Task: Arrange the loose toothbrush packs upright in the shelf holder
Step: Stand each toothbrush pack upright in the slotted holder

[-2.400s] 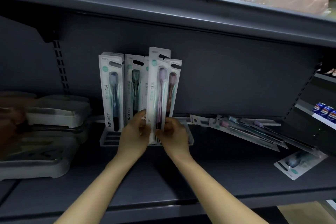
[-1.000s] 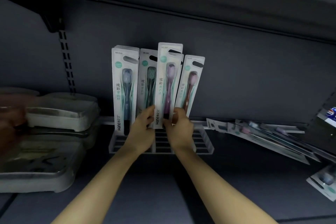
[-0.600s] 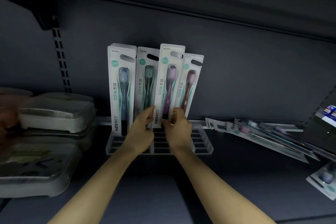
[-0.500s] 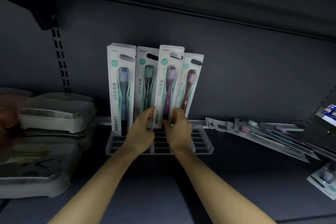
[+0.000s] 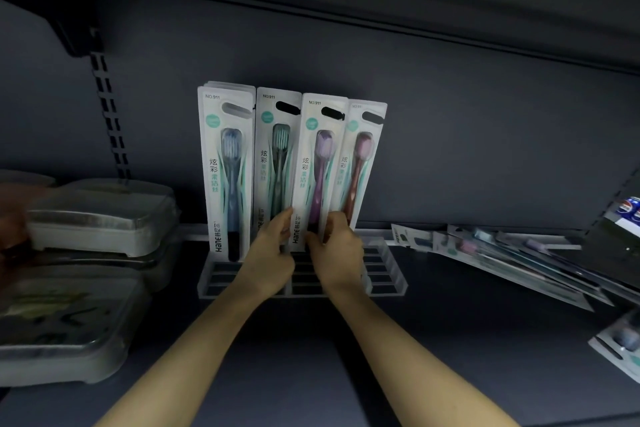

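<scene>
Four toothbrush packs are shown standing upright in a clear slotted holder [image 5: 388,274] on a dark grey shelf [image 5: 311,357], their backs close to the rear panel. Each pack is a tall white card with a teal badge, a hang slot at the top, vertical printed characters, and a transparent blister over the brush. From left to right are seen the blue-brush pack [image 5: 227,163], the green-brush pack [image 5: 277,152], the purple-brush pack [image 5: 320,163] and the maroon-brush pack [image 5: 362,163]; further cards are visible stacked behind the blue one. The purple-brush pack is tilted slightly to the right and overlaps the left edge of the maroon one. Its lower end is pinched between both hands: the left hand [image 5: 273,258] is closed on its lower left edge, thumb raised along the card, and the right hand [image 5: 337,253] is closed on its lower right edge, fingers curled in front. The grip thus lies at the base of the pack, just above the holder slots, with most of the card rising clear above the fingers. More loose packs [image 5: 502,260] lie flat and fanned to the right, well apart from the holder. Lidded trays [image 5: 97,218] are stacked at left.
</scene>
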The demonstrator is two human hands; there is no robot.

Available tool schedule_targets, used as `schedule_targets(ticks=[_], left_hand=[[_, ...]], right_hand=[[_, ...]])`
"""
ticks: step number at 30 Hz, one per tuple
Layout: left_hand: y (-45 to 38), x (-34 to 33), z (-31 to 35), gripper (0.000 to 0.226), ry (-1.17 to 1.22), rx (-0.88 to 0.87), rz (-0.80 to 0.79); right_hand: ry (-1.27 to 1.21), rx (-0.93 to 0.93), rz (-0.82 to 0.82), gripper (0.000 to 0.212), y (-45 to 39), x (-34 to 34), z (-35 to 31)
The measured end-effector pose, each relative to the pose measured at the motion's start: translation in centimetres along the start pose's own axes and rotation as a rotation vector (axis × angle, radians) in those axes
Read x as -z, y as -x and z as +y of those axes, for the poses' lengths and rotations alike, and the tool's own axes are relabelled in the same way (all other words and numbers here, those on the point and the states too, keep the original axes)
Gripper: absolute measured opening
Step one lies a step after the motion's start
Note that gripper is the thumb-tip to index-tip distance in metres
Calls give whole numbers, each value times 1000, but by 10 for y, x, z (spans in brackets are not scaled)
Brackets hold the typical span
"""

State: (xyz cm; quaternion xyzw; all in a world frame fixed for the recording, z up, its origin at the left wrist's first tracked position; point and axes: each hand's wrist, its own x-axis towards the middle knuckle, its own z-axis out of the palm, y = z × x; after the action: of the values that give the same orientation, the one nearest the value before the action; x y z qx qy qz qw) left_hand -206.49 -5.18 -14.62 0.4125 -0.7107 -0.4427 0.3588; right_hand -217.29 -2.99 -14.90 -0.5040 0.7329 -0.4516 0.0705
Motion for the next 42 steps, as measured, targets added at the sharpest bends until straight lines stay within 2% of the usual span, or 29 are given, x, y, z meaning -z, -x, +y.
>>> schedule_targets(ticks=[27, 32, 42], left_hand=[[-5, -7, 5, 84, -182, 99, -41], [-4, -6, 7, 85, -193, 85, -100], [0, -7, 11, 79, -145, 154, -73]], right_hand=[[143, 11, -15, 17, -2, 0, 1], [135, 26, -32, 15, -1, 2, 1], [50, -14, -148, 27, 3, 15, 4]])
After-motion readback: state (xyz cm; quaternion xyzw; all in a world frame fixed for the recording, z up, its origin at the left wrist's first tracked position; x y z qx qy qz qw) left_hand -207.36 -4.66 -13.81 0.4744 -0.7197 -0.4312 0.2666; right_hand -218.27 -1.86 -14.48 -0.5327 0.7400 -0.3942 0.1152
